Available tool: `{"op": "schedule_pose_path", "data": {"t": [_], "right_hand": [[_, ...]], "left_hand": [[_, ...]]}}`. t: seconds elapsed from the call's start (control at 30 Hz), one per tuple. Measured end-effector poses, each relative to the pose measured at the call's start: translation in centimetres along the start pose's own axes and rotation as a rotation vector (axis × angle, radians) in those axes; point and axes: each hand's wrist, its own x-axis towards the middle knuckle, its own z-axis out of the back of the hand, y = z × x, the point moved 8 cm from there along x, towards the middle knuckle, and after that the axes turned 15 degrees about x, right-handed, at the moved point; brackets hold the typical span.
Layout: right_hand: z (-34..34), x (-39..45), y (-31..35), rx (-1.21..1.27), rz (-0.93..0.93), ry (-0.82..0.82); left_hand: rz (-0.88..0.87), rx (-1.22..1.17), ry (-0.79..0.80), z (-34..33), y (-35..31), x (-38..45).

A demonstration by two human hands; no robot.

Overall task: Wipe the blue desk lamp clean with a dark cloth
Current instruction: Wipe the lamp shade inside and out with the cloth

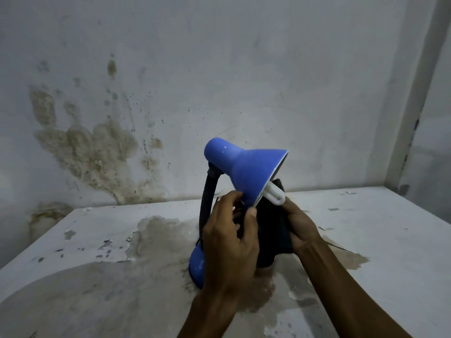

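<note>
1. Your blue desk lamp with its cone-shaped shade stands on the white, stained and peeling counter, in front of a blotched white wall.
2. The lamp's round blue base sits on the counter just left of your left wrist, and its black flexible neck arches up to the shade, which tilts down to the right.
3. A white folded-tube bulb pokes out of the shade's open mouth.
4. Your left hand is curled, thumb and fingers pinching the lower rim of the shade.
5. Your right hand is closed around a dark crumpled cloth, held just under the bulb and shade.
6. The cloth hangs between your two hands, its lower end close to the counter; you cannot tell whether it touches.
</note>
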Motion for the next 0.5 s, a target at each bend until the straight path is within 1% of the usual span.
{"op": "schedule_pose_path", "data": {"t": [0.07,0.17,0.2,0.3,0.37,0.4,0.43,0.5], "right_hand": [[1.5,-0.7,-0.7,-0.05,-0.006,-0.085],[3.7,-1.7,-2.3,-0.092,-0.064,-0.201],[3.7,-2.3,-3.2,-0.091,-0.102,-0.222],[3.2,-3.2,-5.7,-0.103,-0.208,-0.229],[1.8,-3.6,-7.0,-0.123,-0.251,-0.198],[1.3,-3.7,-7.5,-0.134,-0.268,-0.193],[1.2,-3.7,-7.9,-0.148,-0.277,-0.208],[1.1,-3.7,-8.3,-0.193,-0.274,-0.258]], "left_hand": [[0.151,-0.023,0.028,0.1,2.0,-0.2],[0.443,-0.034,0.094,-0.2,6.5,-1.1],[0.544,-0.06,0.153,-0.7,7.9,-1.5],[0.815,-0.235,0.454,-3.1,10.9,-3.5],[0.894,-0.372,0.614,-3.9,11.2,-4.7],[0.903,-0.418,0.656,-4.0,11.4,-5.1],[0.893,-0.448,0.665,-3.9,11.4,-5.2],[0.856,-0.426,0.638,-3.2,11.5,-5.0]]}}
